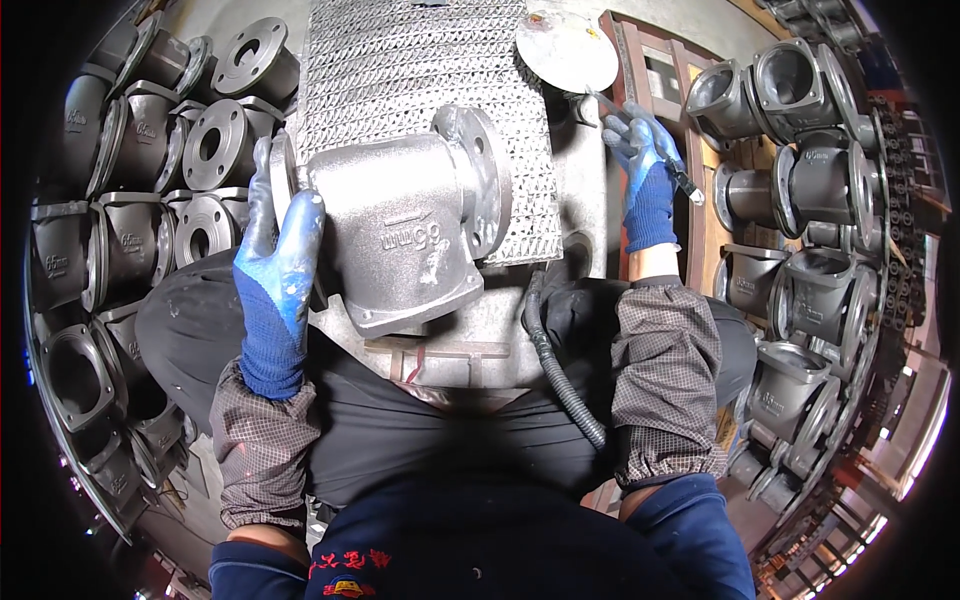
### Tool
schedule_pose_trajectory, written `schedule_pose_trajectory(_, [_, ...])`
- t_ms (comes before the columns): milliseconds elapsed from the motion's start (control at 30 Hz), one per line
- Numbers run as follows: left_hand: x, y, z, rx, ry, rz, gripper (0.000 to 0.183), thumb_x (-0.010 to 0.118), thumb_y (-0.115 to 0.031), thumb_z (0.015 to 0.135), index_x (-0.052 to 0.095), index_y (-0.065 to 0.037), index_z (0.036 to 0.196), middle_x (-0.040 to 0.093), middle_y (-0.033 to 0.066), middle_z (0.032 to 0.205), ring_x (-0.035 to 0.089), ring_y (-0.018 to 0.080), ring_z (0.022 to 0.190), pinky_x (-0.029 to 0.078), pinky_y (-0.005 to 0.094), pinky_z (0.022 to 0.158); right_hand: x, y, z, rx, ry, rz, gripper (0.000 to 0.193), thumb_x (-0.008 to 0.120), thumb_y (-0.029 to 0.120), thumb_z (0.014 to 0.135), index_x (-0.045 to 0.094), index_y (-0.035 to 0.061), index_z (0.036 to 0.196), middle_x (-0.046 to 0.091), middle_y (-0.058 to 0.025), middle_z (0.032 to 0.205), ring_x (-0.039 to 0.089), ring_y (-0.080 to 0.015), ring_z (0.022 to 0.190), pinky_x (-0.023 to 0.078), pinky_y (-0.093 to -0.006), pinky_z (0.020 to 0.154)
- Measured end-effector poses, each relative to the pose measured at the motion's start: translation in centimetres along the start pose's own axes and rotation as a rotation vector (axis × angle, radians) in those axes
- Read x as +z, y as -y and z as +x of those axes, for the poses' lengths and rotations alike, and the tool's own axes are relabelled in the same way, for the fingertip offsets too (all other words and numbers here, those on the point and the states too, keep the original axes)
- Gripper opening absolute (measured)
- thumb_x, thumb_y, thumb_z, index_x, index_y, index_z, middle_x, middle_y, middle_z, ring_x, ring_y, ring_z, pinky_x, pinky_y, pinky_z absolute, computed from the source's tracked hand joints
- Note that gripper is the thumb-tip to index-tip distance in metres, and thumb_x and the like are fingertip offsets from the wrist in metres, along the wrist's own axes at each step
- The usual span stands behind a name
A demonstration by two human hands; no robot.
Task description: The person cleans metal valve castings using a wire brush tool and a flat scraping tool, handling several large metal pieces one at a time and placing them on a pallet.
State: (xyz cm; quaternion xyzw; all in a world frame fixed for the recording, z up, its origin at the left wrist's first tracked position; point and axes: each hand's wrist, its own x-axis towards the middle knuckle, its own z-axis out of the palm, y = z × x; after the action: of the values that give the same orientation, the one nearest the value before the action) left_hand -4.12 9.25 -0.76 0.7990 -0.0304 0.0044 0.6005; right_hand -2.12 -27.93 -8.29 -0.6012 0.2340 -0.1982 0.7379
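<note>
A grey cast-metal valve body (395,205) with round bolted flanges rests in front of me, at the near end of a perforated metal sheet (400,50). My left hand (273,270), in a blue and grey coated glove, is closed around its left flange, with the thumb on the near side. Off to the right, my right hand (645,170) in a matching glove holds a slim spatula-like tool (685,183). The tool's dark end sticks out below the palm, and its thin tip points toward a round white plate (567,55) smeared with pale paste.
Stacks of similar grey valve bodies stand on the left (135,235) and right (815,185). A brown metal frame (630,60) runs beside the plate. A grey corrugated hose (560,375) hangs near my right knee.
</note>
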Motion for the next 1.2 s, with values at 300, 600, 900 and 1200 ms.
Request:
schedule_pose_trajectory(300, [0.5,-1.2,0.2,-0.067,-0.015,-0.057,0.050,0.056,-0.002,0.087,0.037,0.009,0.132,0.039,0.0105,0.138,0.042,0.0110,0.117,0.034,0.0227,0.098,0.4,1.5,-0.8,0.031,-0.003,0.018,0.036,0.049,0.019,0.091,0.051,-0.0032,0.119,0.062,-0.0164,0.099,0.064,-0.0234,0.085,0.052,-0.0322,0.080])
schedule_pose_trajectory(600, [-1.6,2.6,1.0,0.380,0.037,0.377,0.027,0.065,-0.002,0.080,0.061,-0.004,0.107,0.050,0.0216,0.125,0.061,0.0267,0.100,0.053,0.0290,0.080,4.1,12.0,-13.3,-0.359,0.197,-0.232,0.047,0.042,0.030,0.093,0.048,-0.0096,0.118,0.055,-0.0198,0.116,0.061,-0.0297,0.099,0.053,-0.0345,0.083])
schedule_pose_trajectory(900, [-0.5,0.5,0.3,0.128,0.121,0.054,0.034,0.047,-0.009,0.093,0.049,0.001,0.125,0.054,0.0162,0.120,0.056,0.0195,0.108,0.045,0.0274,0.093,3.5,9.6,-23.3,-0.159,0.340,-0.485,0.030,0.052,0.014,0.091,0.054,-0.0054,0.114,0.059,-0.0170,0.111,0.062,-0.0243,0.094,0.051,-0.0323,0.080])
schedule_pose_trajectory(1200, [-1.4,1.7,0.8,0.589,0.142,0.426,0.031,0.059,-0.005,0.086,0.060,-0.008,0.116,0.047,0.0198,0.130,0.059,0.0171,0.102,0.048,0.0230,0.084,4.9,7.4,-22.7,-0.256,0.401,-0.593,0.025,0.054,0.000,0.086,0.060,0.0012,0.110,0.065,-0.0119,0.097,0.062,-0.0200,0.086,0.048,-0.0290,0.077])
